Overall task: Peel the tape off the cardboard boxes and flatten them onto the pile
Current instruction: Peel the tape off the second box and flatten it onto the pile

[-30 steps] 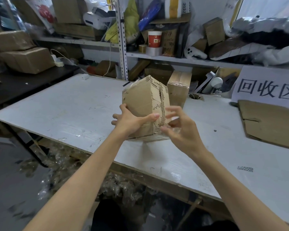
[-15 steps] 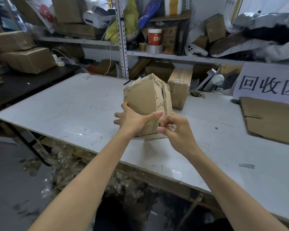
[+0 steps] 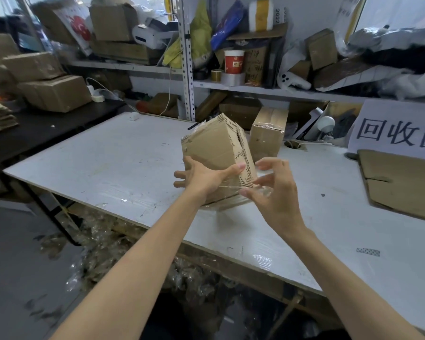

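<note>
A small cardboard box (image 3: 212, 146) with printed black marks along one edge is tilted on a corner over the white table (image 3: 103, 165). My left hand (image 3: 204, 179) grips its near side, thumb stretched across the front face. My right hand (image 3: 274, 195) is just right of the box's lower corner. Its thumb and fingers pinch a strip of clear tape (image 3: 264, 191) that still runs back to the box. A second taped box (image 3: 268, 136) stands upright behind. The flattened cardboard pile (image 3: 402, 185) lies at the table's right side.
Cluttered shelves (image 3: 255, 90) line the back wall, and a white sign with black characters (image 3: 398, 130) leans there. Stacked boxes (image 3: 54, 93) sit on a dark side table at the left. Crumpled clear tape scraps (image 3: 101, 251) litter the floor under the table's front edge.
My right hand closed in on the box's lower edge, pinched the tape, and has now drawn back to the right with the strip. The left hand keeps its hold on the box.
</note>
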`<state>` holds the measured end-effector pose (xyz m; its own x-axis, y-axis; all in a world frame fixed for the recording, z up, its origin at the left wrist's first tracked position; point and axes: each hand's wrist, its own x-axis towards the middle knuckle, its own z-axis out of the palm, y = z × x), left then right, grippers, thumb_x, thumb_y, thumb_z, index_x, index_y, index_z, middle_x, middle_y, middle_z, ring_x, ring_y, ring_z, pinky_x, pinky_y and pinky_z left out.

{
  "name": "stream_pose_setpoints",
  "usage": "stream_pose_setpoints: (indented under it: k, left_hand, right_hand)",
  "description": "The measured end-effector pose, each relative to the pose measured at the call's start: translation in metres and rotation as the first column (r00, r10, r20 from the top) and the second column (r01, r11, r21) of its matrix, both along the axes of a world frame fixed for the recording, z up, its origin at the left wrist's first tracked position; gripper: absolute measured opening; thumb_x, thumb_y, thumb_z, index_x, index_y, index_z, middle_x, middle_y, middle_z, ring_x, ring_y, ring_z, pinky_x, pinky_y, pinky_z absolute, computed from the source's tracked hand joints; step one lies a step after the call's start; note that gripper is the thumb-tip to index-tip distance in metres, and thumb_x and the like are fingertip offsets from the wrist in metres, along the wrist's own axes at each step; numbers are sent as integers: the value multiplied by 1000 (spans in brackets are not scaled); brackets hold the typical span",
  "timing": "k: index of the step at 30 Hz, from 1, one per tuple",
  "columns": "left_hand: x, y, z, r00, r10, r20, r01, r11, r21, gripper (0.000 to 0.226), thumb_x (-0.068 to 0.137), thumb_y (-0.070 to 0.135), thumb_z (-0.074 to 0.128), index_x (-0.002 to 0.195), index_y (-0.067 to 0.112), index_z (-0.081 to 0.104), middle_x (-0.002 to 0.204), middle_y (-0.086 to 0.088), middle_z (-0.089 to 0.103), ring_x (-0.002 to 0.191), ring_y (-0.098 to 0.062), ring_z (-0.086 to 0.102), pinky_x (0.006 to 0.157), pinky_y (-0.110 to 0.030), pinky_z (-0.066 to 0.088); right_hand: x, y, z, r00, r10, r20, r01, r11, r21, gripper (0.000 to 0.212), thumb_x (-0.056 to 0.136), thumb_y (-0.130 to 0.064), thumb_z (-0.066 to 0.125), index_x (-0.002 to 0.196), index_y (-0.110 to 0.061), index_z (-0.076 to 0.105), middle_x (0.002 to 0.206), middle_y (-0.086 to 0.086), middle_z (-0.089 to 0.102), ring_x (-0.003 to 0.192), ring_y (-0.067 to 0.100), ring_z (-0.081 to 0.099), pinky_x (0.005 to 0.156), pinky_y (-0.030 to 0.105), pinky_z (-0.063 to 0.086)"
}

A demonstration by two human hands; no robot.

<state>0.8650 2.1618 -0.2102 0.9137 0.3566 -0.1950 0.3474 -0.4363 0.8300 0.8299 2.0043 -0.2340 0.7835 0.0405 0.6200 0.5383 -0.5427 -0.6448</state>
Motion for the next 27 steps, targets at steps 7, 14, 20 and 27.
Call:
stream_pose_setpoints:
  k: [7,14,20,27]
  left_hand:
    - [3,6,-6,998,-49,36,51,996,-67,111,64,57,85,139,20,11,139,-16,24,131,-39,35,108,-51,42]
    - [9,9,-8,997,-75,-8,75,997,-24,109,79,48,78,150,3,10,146,-18,19,134,-41,35,108,-51,41]
    - [8,4,-14,994,-74,82,80,994,-79,100,84,39,76,148,2,7,150,-20,25,136,-36,37,107,-42,38]
    - [9,5,-15,995,-64,76,71,994,-88,98,83,40,77,146,3,11,148,-20,28,133,-37,40,105,-51,43]
  right_hand:
    - [-5,-7,-6,996,-66,66,75,987,-145,13,73,-20,82,83,-17,75,85,1,62,75,17,63,63,37,52]
    - [3,0,-9,974,-226,25,227,954,-194,14,74,-24,80,75,-16,69,80,-6,52,65,12,50,57,25,35]
    - [8,10,-9,916,-401,23,380,848,-369,12,86,-16,67,82,-8,60,89,2,48,78,22,47,57,29,30]
    - [4,10,-10,923,-364,125,380,814,-439,12,86,-16,68,90,-10,59,97,8,50,83,25,53,47,30,38]
